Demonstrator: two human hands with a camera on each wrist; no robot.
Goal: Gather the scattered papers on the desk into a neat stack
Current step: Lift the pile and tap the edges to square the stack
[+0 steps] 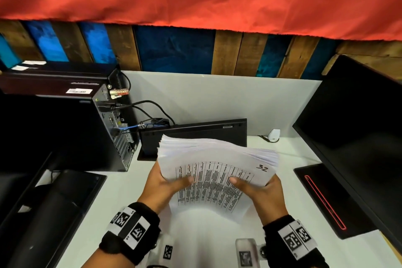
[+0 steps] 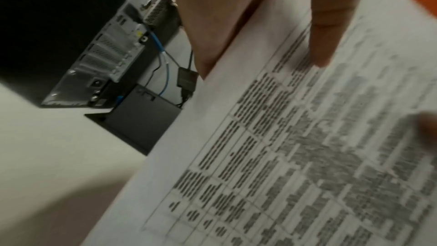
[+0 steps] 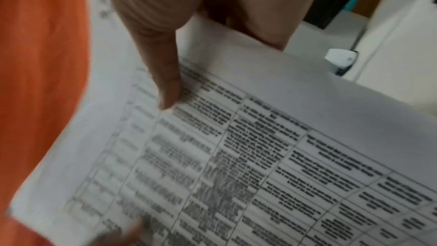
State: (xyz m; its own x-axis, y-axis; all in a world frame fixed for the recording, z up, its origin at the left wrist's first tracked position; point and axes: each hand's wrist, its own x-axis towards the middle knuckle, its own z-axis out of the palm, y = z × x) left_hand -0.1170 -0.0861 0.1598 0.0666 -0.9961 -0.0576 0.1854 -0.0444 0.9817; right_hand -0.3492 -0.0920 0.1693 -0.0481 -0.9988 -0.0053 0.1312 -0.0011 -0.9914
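Bearing a handwritten "32" above a printed table, the thick white paper stack [image 1: 217,163] is lifted over the white desk [image 1: 195,246], its far edges fanned unevenly; the left hand [image 1: 165,187] and right hand [image 1: 258,191] each clamp a side, thumbs on top.

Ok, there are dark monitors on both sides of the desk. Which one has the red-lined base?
The monitor on the right. Its flat black base carries a thin red outline strip, beside the right hand. The left monitor's base is plain black.
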